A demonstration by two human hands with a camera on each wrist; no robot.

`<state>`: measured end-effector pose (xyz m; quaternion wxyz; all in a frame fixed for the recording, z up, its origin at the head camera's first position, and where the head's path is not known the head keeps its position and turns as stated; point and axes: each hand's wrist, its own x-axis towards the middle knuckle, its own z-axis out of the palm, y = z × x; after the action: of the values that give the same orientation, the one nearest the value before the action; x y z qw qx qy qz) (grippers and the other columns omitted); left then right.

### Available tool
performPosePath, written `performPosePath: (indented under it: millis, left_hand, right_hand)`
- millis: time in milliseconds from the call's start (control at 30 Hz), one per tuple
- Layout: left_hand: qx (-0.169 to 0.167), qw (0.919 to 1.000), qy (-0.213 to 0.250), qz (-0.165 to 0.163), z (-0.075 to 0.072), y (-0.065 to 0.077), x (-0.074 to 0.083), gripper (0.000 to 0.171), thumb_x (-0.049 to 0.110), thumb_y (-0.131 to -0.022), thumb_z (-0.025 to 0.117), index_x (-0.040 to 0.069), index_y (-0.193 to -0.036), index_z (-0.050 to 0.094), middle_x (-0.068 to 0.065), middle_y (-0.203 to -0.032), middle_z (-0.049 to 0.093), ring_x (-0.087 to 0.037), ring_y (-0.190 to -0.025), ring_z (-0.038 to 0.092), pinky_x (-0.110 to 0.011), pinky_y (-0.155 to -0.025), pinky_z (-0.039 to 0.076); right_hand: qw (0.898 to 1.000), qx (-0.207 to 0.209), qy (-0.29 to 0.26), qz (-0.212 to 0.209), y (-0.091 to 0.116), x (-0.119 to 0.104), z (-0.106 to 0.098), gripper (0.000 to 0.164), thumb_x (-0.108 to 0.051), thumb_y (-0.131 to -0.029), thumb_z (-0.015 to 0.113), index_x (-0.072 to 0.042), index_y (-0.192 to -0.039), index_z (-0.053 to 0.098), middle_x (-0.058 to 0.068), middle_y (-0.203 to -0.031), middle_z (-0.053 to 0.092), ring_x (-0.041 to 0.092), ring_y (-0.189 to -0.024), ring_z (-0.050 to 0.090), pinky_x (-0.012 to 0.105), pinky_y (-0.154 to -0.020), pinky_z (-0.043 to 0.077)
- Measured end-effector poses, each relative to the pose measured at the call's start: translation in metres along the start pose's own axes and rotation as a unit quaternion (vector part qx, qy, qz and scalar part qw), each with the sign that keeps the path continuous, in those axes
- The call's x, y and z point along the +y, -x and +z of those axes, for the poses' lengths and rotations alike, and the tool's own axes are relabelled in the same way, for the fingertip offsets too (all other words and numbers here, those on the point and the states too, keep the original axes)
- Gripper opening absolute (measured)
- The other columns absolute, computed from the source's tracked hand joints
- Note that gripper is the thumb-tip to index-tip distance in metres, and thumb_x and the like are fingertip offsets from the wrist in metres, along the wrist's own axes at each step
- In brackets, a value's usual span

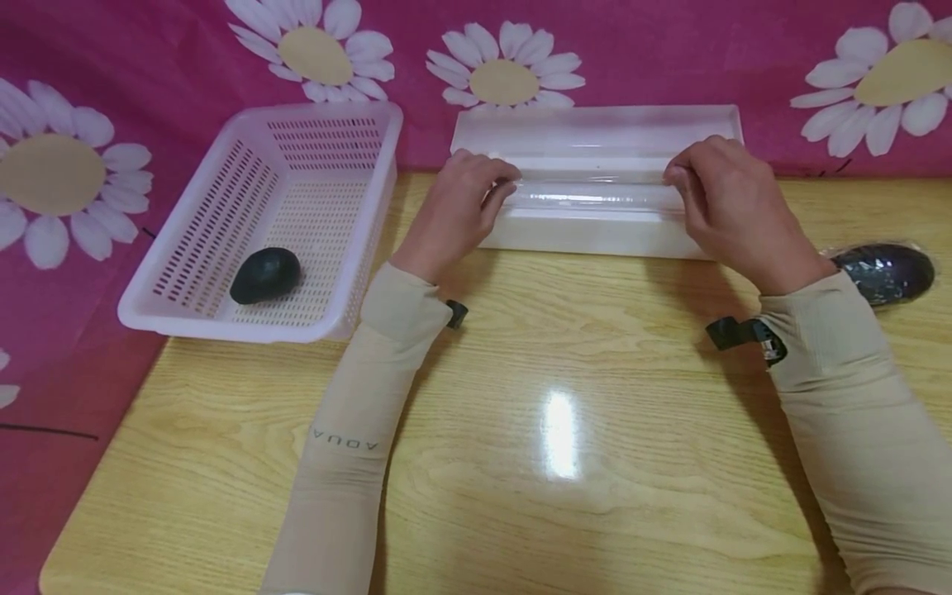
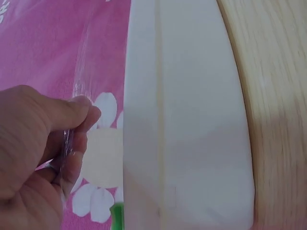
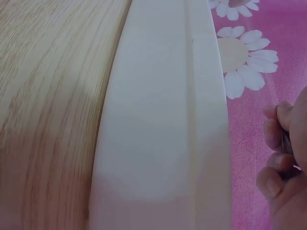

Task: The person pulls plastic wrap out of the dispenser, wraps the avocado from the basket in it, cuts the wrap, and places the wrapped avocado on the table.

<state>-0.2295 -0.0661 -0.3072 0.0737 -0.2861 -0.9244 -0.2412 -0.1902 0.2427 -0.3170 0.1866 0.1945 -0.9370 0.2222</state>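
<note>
A long white box [image 1: 595, 237] lies at the back of the table, its lid raised, with a roll of clear cling film [image 1: 595, 198] inside. My left hand [image 1: 463, 207] pinches the film at the box's left end. At the right end, my right hand [image 1: 732, 202] pinches the film's other side between thumb and curled fingers. The left wrist view shows a thin sheet of film [image 2: 82, 76] running up from between thumb and fingers. In the right wrist view, fingers [image 3: 273, 132] curl on the film beside the white box, partly cut off by the frame.
Left of the box stands a white plastic basket [image 1: 372, 240] holding a dark, avocado-like fruit [image 1: 266, 275]. A dark oval item wrapped in clear film [image 1: 888, 273] lies on the wooden table [image 1: 558, 347] beyond my right forearm. A pink flowered cloth [image 1: 632, 49] hangs behind.
</note>
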Motion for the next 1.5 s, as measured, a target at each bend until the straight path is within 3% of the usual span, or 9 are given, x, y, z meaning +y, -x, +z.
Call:
performPosePath:
  millis: [300, 567, 800, 1200, 1500]
  left_hand:
    - [-0.015, 0.9997, -0.012, -0.015, -0.007, 0.000, -0.004, 0.024, 0.010, -0.103, 0.061, 0.004, -0.124, 0.073, -0.010, -0.121, 0.076, -0.028, -0.112, 0.058, -0.035, -0.102, 0.051]
    - [0.011, 0.9998, -0.010, -0.015, -0.011, 0.002, -0.006, 0.027, 0.010, -0.106, 0.057, 0.004, -0.127, 0.072, -0.012, -0.125, 0.076, -0.029, -0.112, 0.067, -0.035, -0.104, 0.053]
    - [0.029, 0.9986, -0.023, -0.038, -0.018, 0.004, -0.007, 0.026, 0.010, -0.104, 0.060, 0.007, -0.124, 0.075, -0.010, -0.124, 0.077, -0.027, -0.118, 0.070, -0.035, -0.108, 0.054]
    - [0.055, 0.9983, -0.001, -0.020, -0.022, 0.007, -0.007, 0.023, 0.008, -0.103, 0.061, 0.006, -0.119, 0.077, -0.010, -0.120, 0.078, -0.026, -0.116, 0.071, -0.035, -0.107, 0.054]
    - [0.060, 0.9965, 0.048, -0.032, -0.025, 0.009, -0.002, 0.022, 0.005, -0.101, 0.062, 0.003, -0.118, 0.077, -0.012, -0.119, 0.078, -0.024, -0.114, 0.073, -0.032, -0.107, 0.054]
  right_hand:
    - [1.000, -0.001, -0.001, 0.002, 0.000, 0.001, -0.002, 0.018, -0.005, -0.104, 0.054, 0.009, -0.110, 0.063, 0.026, -0.102, 0.063, 0.039, -0.093, 0.054, 0.051, -0.082, 0.044]
    - [1.000, 0.011, 0.001, -0.009, 0.000, 0.002, -0.002, 0.017, -0.004, -0.104, 0.054, 0.010, -0.108, 0.063, 0.025, -0.100, 0.063, 0.038, -0.090, 0.054, 0.049, -0.080, 0.042]
    - [0.999, 0.021, -0.001, -0.024, -0.001, 0.001, -0.003, 0.014, -0.001, -0.103, 0.054, 0.010, -0.106, 0.063, 0.025, -0.098, 0.062, 0.037, -0.089, 0.054, 0.047, -0.079, 0.041]
    - [0.999, 0.033, 0.008, -0.038, 0.000, -0.002, -0.006, 0.015, 0.000, -0.103, 0.054, 0.012, -0.104, 0.063, 0.027, -0.097, 0.062, 0.042, -0.093, 0.053, 0.050, -0.082, 0.039]
    - [0.997, 0.052, 0.012, -0.063, -0.001, -0.002, -0.009, 0.017, 0.000, -0.103, 0.054, 0.013, -0.103, 0.064, 0.029, -0.093, 0.063, 0.041, -0.087, 0.050, 0.046, -0.081, 0.029]
